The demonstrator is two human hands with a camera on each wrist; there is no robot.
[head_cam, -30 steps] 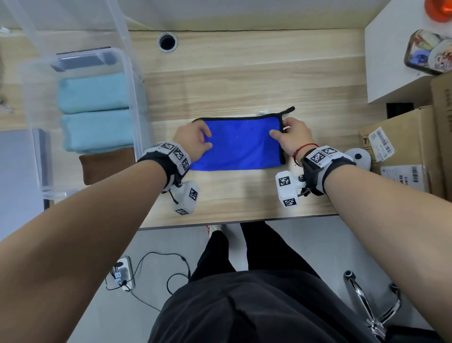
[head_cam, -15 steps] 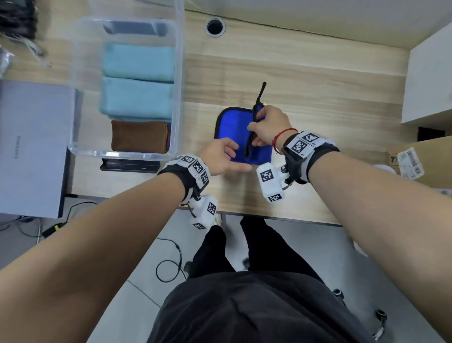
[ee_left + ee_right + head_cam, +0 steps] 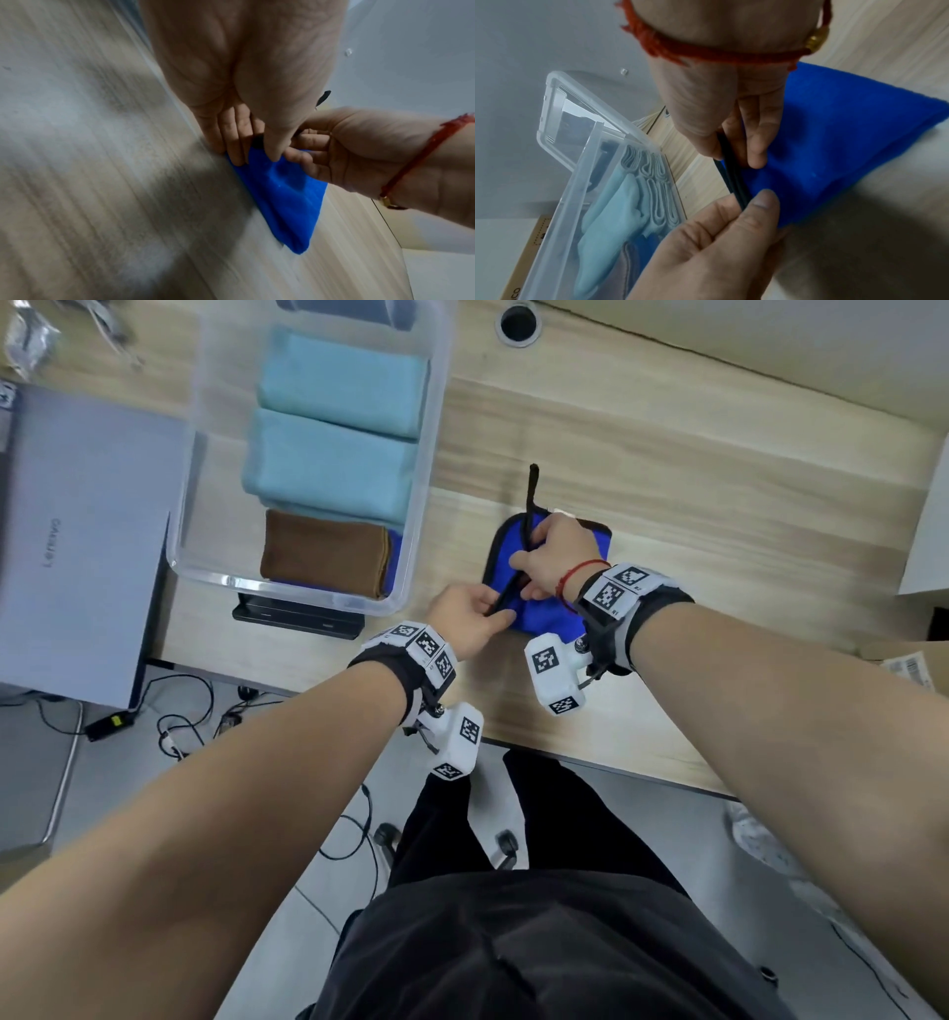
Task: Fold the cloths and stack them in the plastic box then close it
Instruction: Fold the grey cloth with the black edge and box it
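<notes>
A blue cloth (image 3: 547,613) with black trim lies folded on the wooden table (image 3: 667,469); its black strap (image 3: 531,490) sticks out at the far side. My left hand (image 3: 493,616) pinches the black-trimmed edge at the near left corner, and the blue cloth (image 3: 282,199) fans out below its fingers. My right hand (image 3: 531,564) pinches the same edge a little farther along, thumb and fingers on the black trim (image 3: 734,178). The clear plastic box (image 3: 287,590) stands open to the left. It holds two light blue folded cloths (image 3: 328,464) and a brown one (image 3: 323,552).
A grey laptop (image 3: 87,531) lies left of the box and a black device (image 3: 298,618) sits under the box's near edge. A cable hole (image 3: 517,323) is at the back. A white cabinet (image 3: 929,521) and a cardboard box (image 3: 904,660) stand on the right.
The cloth lay as a wide flat rectangle; my right hand has carried its right half over to the left. Both hands now pinch the trimmed edges together at the left side.
</notes>
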